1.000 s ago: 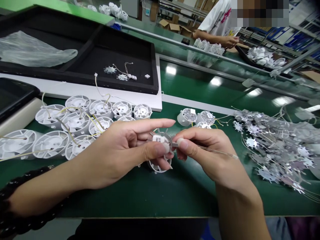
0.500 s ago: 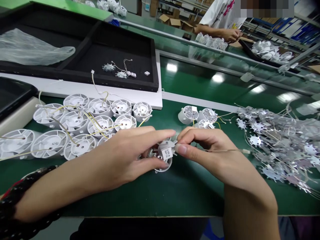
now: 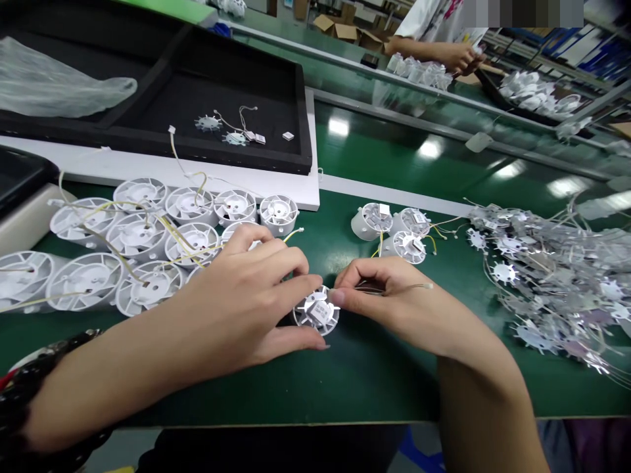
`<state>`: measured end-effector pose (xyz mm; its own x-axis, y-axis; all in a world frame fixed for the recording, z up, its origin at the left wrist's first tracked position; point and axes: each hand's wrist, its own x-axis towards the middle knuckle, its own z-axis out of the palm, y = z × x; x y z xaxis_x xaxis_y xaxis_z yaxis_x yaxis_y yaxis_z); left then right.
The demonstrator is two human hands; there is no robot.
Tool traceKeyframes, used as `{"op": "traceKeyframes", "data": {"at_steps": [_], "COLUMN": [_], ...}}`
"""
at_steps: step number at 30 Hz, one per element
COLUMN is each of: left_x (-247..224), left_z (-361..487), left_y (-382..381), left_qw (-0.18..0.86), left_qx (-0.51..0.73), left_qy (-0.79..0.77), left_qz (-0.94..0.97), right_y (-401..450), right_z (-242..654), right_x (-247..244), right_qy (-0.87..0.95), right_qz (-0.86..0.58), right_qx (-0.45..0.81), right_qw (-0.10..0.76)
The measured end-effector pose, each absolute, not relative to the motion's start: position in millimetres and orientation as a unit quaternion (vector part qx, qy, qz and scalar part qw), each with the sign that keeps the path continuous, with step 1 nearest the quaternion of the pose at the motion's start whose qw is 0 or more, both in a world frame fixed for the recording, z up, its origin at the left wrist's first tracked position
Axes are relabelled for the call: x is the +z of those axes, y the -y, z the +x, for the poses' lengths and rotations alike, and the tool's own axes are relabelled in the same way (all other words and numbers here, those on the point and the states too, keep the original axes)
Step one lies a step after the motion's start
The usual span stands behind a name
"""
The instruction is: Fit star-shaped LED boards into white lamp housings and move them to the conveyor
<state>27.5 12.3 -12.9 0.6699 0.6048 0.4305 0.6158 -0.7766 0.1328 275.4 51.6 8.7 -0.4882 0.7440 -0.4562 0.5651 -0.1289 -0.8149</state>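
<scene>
A round white housing (image 3: 317, 315) stands on the green table with a silver spoked plate and a white square piece on top. My left hand (image 3: 256, 295) is curved around its left side, index fingertip at the top rim and thumb at the lower edge. The fingertips of my right hand (image 3: 379, 286) are pinched at its upper right, on thin wires (image 3: 409, 286) that run out to the right across the hand. Behind my right hand sit three similar housings with silver plates, one of them the nearest housing (image 3: 408, 247).
Several white housings (image 3: 142, 240) with yellow wires stand at the left. Silver spoked plates with wires form a pile (image 3: 557, 282) at the right. A black tray (image 3: 197, 150) lies behind. Another person's hand (image 3: 461, 58) works beyond the rail.
The plate now lies flat over the housing, where it was tilted between my fingers. My left fingers have spread wider, and my right hand has moved slightly left. The view has shifted a little.
</scene>
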Motion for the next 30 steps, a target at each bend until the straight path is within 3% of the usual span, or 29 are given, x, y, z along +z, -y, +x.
{"op": "traceKeyframes", "data": {"at_steps": [13, 20, 30], "left_x": [-14, -5, -8], "left_z": [32, 30, 31], "left_y": [-10, -9, -6], "left_qw": [-0.107, -0.222, -0.184], "left_qx": [-0.225, -0.171, -0.186], "left_qy": [0.36, 0.36, 0.346], "left_qz": [-0.899, -0.89, -0.901], "right_y": [-52, -49, -52], "right_z": [277, 276, 281], "right_x": [12, 14, 14], "right_qy": [0.651, 0.643, 0.687], "right_qz": [-0.497, -0.499, -0.48], "right_qx": [0.57, 0.575, 0.543], "right_qw": [0.067, 0.083, 0.053]}}
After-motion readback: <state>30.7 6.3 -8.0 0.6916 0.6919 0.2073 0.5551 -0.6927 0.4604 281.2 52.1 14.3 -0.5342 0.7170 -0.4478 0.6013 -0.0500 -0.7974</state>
